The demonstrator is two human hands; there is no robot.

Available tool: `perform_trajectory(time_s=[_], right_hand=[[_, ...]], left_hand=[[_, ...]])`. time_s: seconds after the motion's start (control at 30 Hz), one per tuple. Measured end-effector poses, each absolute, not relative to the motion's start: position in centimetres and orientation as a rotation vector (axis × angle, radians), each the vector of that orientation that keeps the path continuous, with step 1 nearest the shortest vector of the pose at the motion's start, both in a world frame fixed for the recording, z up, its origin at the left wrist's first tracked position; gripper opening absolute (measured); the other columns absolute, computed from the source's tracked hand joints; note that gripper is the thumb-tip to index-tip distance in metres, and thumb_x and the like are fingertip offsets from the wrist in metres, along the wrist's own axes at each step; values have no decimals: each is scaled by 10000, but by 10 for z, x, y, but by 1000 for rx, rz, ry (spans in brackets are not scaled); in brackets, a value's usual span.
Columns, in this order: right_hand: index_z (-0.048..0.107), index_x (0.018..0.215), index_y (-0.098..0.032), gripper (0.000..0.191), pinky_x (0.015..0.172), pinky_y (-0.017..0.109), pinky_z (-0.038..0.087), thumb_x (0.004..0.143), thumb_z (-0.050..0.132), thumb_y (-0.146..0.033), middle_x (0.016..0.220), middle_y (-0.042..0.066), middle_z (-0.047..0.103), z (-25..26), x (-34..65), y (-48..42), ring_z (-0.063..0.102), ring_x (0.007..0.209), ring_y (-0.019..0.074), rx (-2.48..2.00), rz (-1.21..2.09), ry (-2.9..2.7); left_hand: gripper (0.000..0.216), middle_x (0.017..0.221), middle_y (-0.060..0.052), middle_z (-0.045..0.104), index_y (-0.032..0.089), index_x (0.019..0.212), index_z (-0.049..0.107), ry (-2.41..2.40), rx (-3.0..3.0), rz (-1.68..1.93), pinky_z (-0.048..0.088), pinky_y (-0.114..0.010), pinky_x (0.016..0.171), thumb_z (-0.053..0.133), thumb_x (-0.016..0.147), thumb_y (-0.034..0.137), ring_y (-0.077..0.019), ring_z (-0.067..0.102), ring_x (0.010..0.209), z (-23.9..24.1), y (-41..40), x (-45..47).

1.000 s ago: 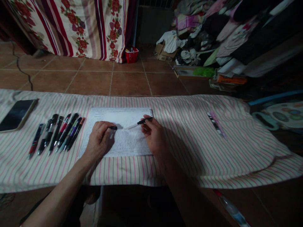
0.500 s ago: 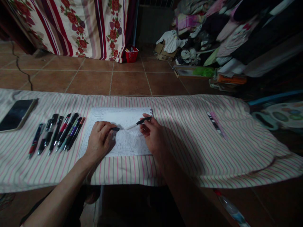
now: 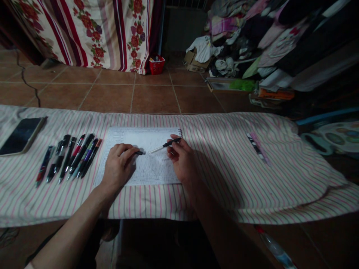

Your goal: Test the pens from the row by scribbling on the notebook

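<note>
Over a spiral notebook (image 3: 153, 175) with handwriting on its page, both hands hold parts of a pen. My left hand (image 3: 119, 162) pinches a short black pen barrel (image 3: 140, 152), most of it hidden by the fingers. Between the fingertips of my right hand (image 3: 182, 158) is a black pen half (image 3: 171, 142) with a pale refill (image 3: 156, 150) sticking out toward the left. The refill's tip lies just short of the left piece, with a small gap between them.
Several pens (image 3: 74, 157) lie in a row left of the notebook, beside a phone (image 3: 22, 135). Two slim pens (image 3: 258, 148) rest at right on the striped cloth (image 3: 218, 168). A red basket (image 3: 157, 65) and a plastic bottle (image 3: 276, 248) are on the floor.
Hardly anything differs. The whole view has shifted slightly, and both hands keep the two pen parts apart in nearly the same pose.
</note>
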State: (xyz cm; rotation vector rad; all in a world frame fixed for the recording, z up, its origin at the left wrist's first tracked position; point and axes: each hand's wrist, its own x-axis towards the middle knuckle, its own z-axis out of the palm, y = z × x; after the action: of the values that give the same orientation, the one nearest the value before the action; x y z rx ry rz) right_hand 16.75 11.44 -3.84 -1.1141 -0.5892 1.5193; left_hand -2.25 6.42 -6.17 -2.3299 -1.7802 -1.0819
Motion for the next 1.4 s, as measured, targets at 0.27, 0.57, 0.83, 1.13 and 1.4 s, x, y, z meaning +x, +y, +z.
perform_trajectory(time_s=[0.27,0.57,0.83,1.13,1.4], right_hand=[[629,871,-234,287,514,200,397,589,664,-279,865,-26,654,-43,171,117,522,583,68,-1153,1452,-555],[645,858,-226,278,496,194,387,581,668,-227,817,-28,658,-44,172,118,523,573,65,-1138,1479,-474],[648,866,-209,286,495,177,394,585,693,-236,801,-28,647,-44,167,117,520,576,55,-1113,1499,-479],[654,834,-189,272,488,164,404,573,718,-234,746,-33,632,-45,164,118,516,555,44,-1096,1504,-472],[669,817,-184,223,480,155,412,601,711,-221,707,-32,623,-47,163,119,519,545,43,-1088,1512,-461]], left_hand=[[189,955,-76,695,217,971,682,-1612,-2313,-769,456,-414,757,533,861,183,-258,564,941,-63,60,-2],[347,1037,-79,669,196,1059,647,-1890,-2286,-935,501,-398,802,508,778,46,-251,525,961,-62,56,-11],[275,1057,-62,670,235,1039,668,-1974,-2194,-923,497,-393,807,464,872,157,-243,540,968,-69,63,-30],[252,890,-92,632,175,977,677,-1978,-2155,-814,489,-342,726,441,892,201,-217,551,834,-71,66,-37],[284,897,-75,591,160,1033,635,-2187,-2162,-894,467,-301,672,397,897,231,-181,585,749,-63,62,-41]])
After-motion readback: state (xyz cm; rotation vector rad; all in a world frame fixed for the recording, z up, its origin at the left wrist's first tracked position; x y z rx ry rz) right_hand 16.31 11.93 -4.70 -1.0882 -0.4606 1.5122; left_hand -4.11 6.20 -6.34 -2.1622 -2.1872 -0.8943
